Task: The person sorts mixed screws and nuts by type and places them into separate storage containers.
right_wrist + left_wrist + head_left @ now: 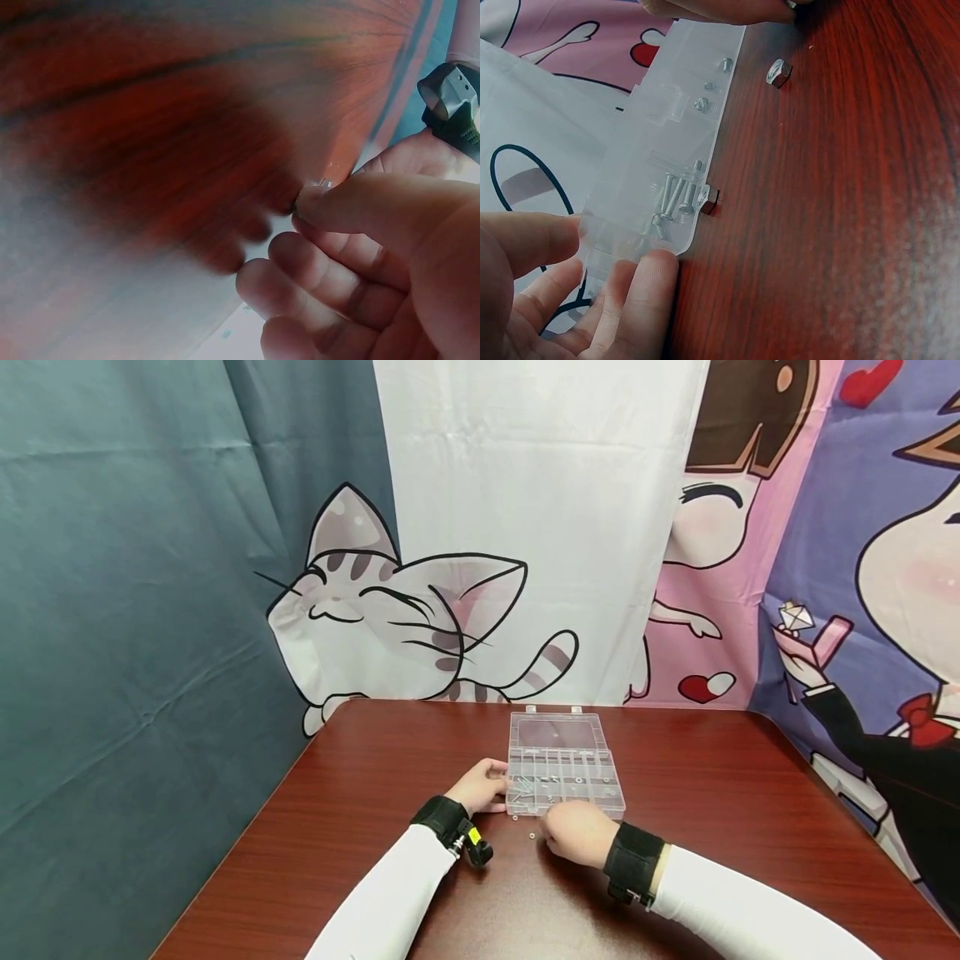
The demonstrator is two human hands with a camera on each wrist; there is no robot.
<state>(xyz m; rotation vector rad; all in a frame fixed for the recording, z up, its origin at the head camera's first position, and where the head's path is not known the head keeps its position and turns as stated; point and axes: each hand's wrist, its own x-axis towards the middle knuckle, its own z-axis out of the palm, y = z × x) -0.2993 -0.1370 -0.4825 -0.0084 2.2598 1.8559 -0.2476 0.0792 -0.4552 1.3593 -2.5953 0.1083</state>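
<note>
A clear plastic compartment box (566, 781) lies on the table with its lid raised at the back. My left hand (480, 787) holds the box's left end between thumb and fingers. Several silver screws (675, 195) show through the wall of its near left compartment. My right hand (580, 832) is low at the box's front edge, with thumb and index fingertips (311, 206) pinched together. A small bright metal piece, apparently a nut, peeks from those fingertips in the left wrist view. One hex nut (709, 199) lies against the box front; another nut (780, 73) lies farther out.
The brown wooden table (390, 760) extends around the box on both sides. Small metal parts (555, 779) are scattered among the compartments. Behind the table hangs a printed cloth (540, 527) with cartoon figures.
</note>
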